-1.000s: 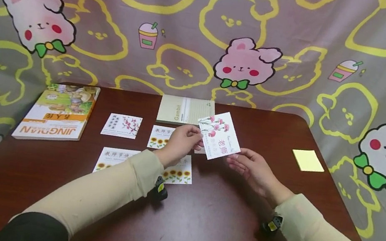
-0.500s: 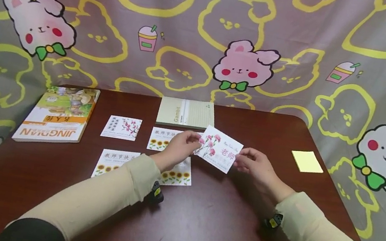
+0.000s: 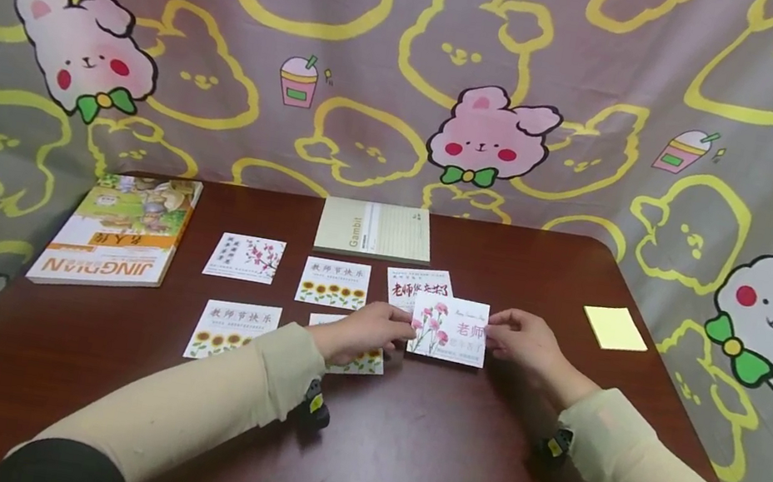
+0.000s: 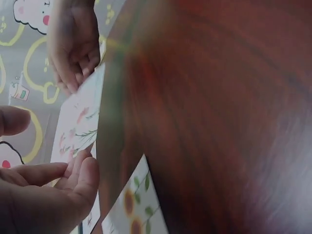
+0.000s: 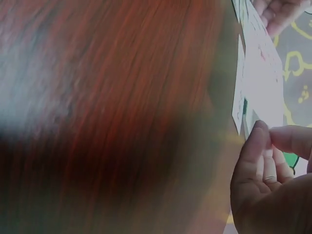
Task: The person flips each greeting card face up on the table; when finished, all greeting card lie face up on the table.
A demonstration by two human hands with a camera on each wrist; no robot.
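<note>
A white card with pink carnations (image 3: 449, 329) lies low and nearly flat over the dark wooden table (image 3: 412, 464), just in front of a card with red lettering (image 3: 418, 282). My left hand (image 3: 403, 330) touches its left edge with fairly straight fingers. In the left wrist view the thumb stands apart from the card (image 4: 78, 122). My right hand (image 3: 494, 338) pinches the right edge, and in the right wrist view its thumb and forefinger (image 5: 263, 141) meet at the card (image 5: 263, 83). The left hand partly covers a sunflower card (image 3: 356, 358).
More cards lie in rows: a plum-blossom one (image 3: 244, 257) and two sunflower ones (image 3: 334, 282) (image 3: 224, 327). A Gambit notebook (image 3: 374, 230) sits at the back, a picture book (image 3: 118, 229) at the left, yellow sticky notes (image 3: 614, 328) at the right. A patterned cloth hangs behind.
The carnation card was held up tilted by my left hand, then both hands brought it down and levelled it near the table. The red-lettered card behind it is now uncovered.
</note>
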